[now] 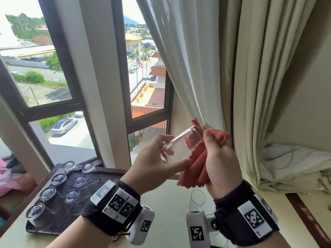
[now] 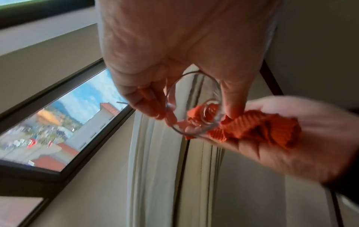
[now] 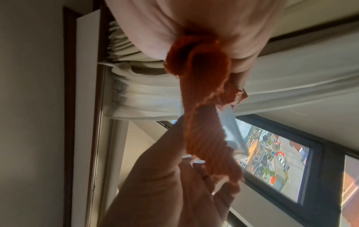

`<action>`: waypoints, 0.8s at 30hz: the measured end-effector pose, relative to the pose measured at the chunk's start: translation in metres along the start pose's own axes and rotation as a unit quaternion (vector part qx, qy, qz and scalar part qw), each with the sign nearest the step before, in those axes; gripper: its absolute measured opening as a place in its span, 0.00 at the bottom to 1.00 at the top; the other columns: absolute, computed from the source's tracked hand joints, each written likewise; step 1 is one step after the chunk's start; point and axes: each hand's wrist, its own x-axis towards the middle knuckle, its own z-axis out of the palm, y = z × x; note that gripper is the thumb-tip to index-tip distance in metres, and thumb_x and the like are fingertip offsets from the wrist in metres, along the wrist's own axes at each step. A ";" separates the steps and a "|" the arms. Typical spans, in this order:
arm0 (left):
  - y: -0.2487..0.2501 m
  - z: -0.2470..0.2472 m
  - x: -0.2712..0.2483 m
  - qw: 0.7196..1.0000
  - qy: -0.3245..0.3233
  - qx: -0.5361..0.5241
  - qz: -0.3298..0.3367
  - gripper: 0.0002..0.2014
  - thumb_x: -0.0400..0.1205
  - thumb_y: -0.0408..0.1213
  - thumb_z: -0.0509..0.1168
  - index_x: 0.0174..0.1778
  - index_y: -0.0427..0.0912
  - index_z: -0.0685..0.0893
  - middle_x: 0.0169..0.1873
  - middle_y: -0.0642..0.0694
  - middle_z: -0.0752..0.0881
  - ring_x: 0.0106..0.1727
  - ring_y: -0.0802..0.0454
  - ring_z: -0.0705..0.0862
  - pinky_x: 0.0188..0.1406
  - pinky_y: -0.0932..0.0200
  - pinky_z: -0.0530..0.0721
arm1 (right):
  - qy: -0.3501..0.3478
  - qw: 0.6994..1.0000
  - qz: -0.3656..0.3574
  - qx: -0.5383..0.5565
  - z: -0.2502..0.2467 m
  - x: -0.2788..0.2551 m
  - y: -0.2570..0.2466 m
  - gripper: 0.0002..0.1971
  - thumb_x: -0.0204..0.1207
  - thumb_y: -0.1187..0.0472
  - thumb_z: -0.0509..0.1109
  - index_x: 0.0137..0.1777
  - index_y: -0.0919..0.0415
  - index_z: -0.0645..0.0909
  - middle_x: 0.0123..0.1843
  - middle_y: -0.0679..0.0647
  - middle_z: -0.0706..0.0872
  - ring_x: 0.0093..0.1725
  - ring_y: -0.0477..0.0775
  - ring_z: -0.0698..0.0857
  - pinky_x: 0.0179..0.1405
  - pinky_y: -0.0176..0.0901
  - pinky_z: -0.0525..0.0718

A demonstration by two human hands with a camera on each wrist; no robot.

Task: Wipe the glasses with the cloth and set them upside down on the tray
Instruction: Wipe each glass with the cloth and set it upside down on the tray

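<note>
Held glass (image 1: 180, 142): clear tumbler, lifted above the desk in front of the window, tilted on its side, base up and to the right, mouth toward the left hand.
Left hand (image 1: 154, 163): fingers and thumb curled round the tumbler near its mouth, grasping it; the left wrist view looks straight into the open mouth (image 2: 192, 104).
Cloth (image 1: 202, 156): red-orange waffle-weave cloth, bunched against the tumbler's base and side; one fold hangs below the hands.
Right hand (image 1: 218, 161): fingers clenched round the bunched cloth, thumb on top, pressing it against the glass.
Step in hand: by the look of it, wiping the outside of the tumbler near its base; whether the inside is wiped cannot be told.
Tray (image 1: 105, 173): dark rectangular tray at the left edge of the desk, its far corner toward the window.
Finished glasses (image 1: 58, 180): seven tumblers stand base-up on the tray, in two rows along its left half; its right half is bare.
Waiting glass (image 1: 198, 198): one tumbler stands mouth-up on the desk, right of the tray, below the right hand, partly hidden by the wrist camera.
Progress: judged well advanced; the held tumbler remains to be inverted on the tray, then the waiting one wiped and set.
Surroundings: cream curtain (image 1: 259, 86) at right; pink fabric (image 1: 10, 181) beyond the desk's left edge.
</note>
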 end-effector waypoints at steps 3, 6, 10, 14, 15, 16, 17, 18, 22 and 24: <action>0.004 0.003 0.000 0.999 -0.024 -0.020 -0.012 0.29 0.70 0.66 0.81 0.64 0.59 0.84 0.44 0.51 0.92 0.43 0.59 0.89 0.41 0.64 0.87 | -0.029 0.998 -0.023 -0.041 0.000 0.001 -0.001 0.17 0.81 0.32 0.66 0.66 0.33 0.83 0.58 0.45 0.94 0.59 0.55 0.93 0.65 0.64 0.89; 0.007 0.003 0.000 0.990 -0.049 -0.127 -0.045 0.28 0.75 0.64 0.76 0.65 0.52 0.86 0.47 0.48 0.95 0.48 0.53 0.94 0.48 0.55 0.93 | -0.062 0.996 -0.022 -0.066 0.000 -0.007 -0.004 0.14 0.88 0.38 0.64 0.65 0.39 0.84 0.54 0.46 0.94 0.52 0.49 0.94 0.56 0.54 0.93; 0.006 0.006 0.002 0.941 -0.045 -0.317 -0.109 0.33 0.80 0.69 0.72 0.69 0.44 0.89 0.58 0.35 0.92 0.57 0.46 0.90 0.66 0.41 0.85 | -0.090 0.978 -0.139 -0.130 0.014 -0.032 0.002 0.21 0.88 0.44 0.61 0.78 0.44 0.77 0.59 0.36 0.90 0.53 0.29 0.88 0.47 0.21 0.83; 0.017 0.001 0.002 0.870 -0.042 -0.469 -0.146 0.34 0.80 0.68 0.63 0.69 0.46 0.91 0.68 0.33 0.90 0.73 0.36 0.88 0.83 0.34 0.76 | -0.102 0.935 -0.283 -0.190 0.025 -0.044 0.021 0.26 0.91 0.42 0.58 0.87 0.44 0.62 0.79 0.30 0.77 0.71 0.32 0.83 0.63 0.29 0.85; 0.020 0.000 0.001 0.849 -0.048 -0.505 -0.149 0.37 0.79 0.68 0.62 0.73 0.44 0.89 0.69 0.35 0.90 0.74 0.36 0.87 0.83 0.36 0.77 | -0.110 0.924 -0.300 -0.208 0.026 -0.045 0.022 0.28 0.90 0.38 0.56 0.88 0.43 0.60 0.81 0.27 0.73 0.72 0.35 0.83 0.63 0.34 0.88; 0.021 -0.002 0.000 0.827 -0.055 -0.538 -0.151 0.39 0.80 0.69 0.59 0.75 0.42 0.87 0.70 0.35 0.90 0.75 0.37 0.87 0.82 0.39 0.78 | -0.121 0.916 -0.311 -0.225 0.026 -0.045 0.022 0.31 0.89 0.34 0.53 0.89 0.41 0.58 0.83 0.26 0.69 0.73 0.41 0.84 0.62 0.43 0.91; 0.022 -0.003 -0.002 0.808 -0.063 -0.565 -0.154 0.41 0.81 0.70 0.57 0.76 0.40 0.85 0.71 0.36 0.89 0.75 0.37 0.86 0.81 0.41 0.79 | -0.132 0.905 -0.325 -0.241 0.026 -0.045 0.021 0.32 0.89 0.34 0.52 0.90 0.42 0.56 0.86 0.28 0.66 0.77 0.48 0.82 0.63 0.52 0.92; 0.020 -0.003 -0.003 0.795 -0.063 -0.583 -0.154 0.42 0.83 0.71 0.55 0.78 0.40 0.84 0.72 0.36 0.88 0.76 0.38 0.86 0.80 0.42 0.81 | -0.137 0.891 -0.345 -0.260 0.025 -0.044 0.021 0.32 0.90 0.35 0.50 0.91 0.44 0.55 0.90 0.31 0.62 0.84 0.52 0.76 0.67 0.59 0.89; 0.018 -0.007 -0.005 0.762 -0.030 -0.632 -0.140 0.42 0.82 0.72 0.56 0.76 0.40 0.87 0.71 0.35 0.88 0.75 0.36 0.86 0.77 0.41 0.85 | -0.134 0.823 -0.428 -0.349 0.023 -0.039 0.024 0.30 0.93 0.42 0.47 0.92 0.50 0.57 0.93 0.37 0.52 0.91 0.46 0.58 0.74 0.69 0.82; 0.018 -0.009 -0.004 0.769 -0.011 -0.625 -0.130 0.39 0.80 0.72 0.60 0.68 0.42 0.92 0.71 0.34 0.89 0.74 0.36 0.87 0.77 0.39 0.83 | -0.162 0.797 -0.449 -0.370 0.025 -0.040 0.030 0.28 0.92 0.51 0.54 0.91 0.52 0.60 0.93 0.40 0.56 0.87 0.54 0.71 0.74 0.62 0.85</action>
